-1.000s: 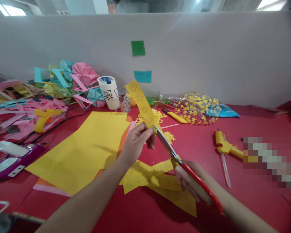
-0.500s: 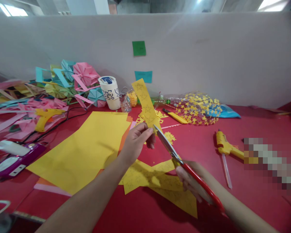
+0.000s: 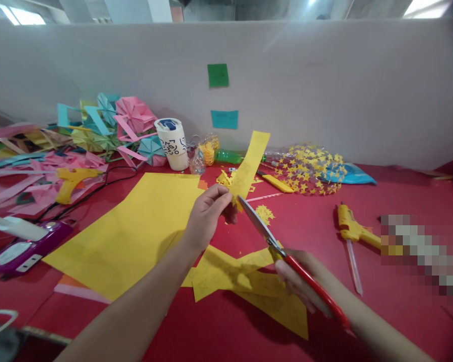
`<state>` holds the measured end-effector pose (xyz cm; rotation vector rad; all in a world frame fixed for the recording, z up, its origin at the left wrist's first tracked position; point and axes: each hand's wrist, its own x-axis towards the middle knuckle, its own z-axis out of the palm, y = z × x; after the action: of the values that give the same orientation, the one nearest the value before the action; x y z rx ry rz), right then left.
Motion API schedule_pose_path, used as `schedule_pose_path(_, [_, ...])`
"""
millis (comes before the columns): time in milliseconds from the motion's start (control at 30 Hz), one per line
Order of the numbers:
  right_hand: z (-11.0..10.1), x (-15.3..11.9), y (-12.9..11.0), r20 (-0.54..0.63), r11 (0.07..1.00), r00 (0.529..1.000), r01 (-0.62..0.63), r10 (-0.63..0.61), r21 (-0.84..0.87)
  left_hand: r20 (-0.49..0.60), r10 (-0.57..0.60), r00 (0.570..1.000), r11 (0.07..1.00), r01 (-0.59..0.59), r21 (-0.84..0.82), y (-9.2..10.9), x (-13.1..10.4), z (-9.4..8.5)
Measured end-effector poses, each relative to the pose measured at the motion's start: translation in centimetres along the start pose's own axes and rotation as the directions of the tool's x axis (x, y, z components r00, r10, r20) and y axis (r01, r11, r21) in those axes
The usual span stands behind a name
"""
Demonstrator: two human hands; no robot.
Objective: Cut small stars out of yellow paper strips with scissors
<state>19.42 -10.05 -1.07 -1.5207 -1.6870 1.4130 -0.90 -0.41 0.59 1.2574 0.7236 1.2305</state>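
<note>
Between thumb and fingers, my left hand pinches the lower end of a yellow paper strip, which tilts up and to the right. My right hand grips red-handled scissors, their tips at the strip's lower end close to my left fingertips. The blades look nearly closed. Below my hands lie yellow paper pieces with pencilled stars. A small pile of cut paper stars rests just beyond the blades, and yellow scraps lie behind my left hand.
Large yellow sheets cover the left middle. Glue guns lie at both sides, near a purple power strip. Behind stand a white cup, a yellow cutter, a star-filled clear bag and folded paper decorations.
The paper strip has swung from leaning left to leaning right, and its pencilled stars show less. My left hand has shifted slightly left; the scissors have barely moved.
</note>
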Motion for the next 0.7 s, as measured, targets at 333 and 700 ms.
schedule_pose_path(333, [0.01, -0.52, -0.57, 0.002, 1.000, 1.000, -0.013, 0.013, -0.008, 0.026, -0.022, 0.999, 0.999, 0.021, 0.038, 0.30, 0.11, -0.26])
schedule_pose_path(700, [-0.24, -0.33, -0.50, 0.041, 1.000, 0.999, 0.012, -0.011, -0.012, 0.054, -0.003, 0.999, 0.970, -0.010, 0.244, 0.50, 0.11, -0.63])
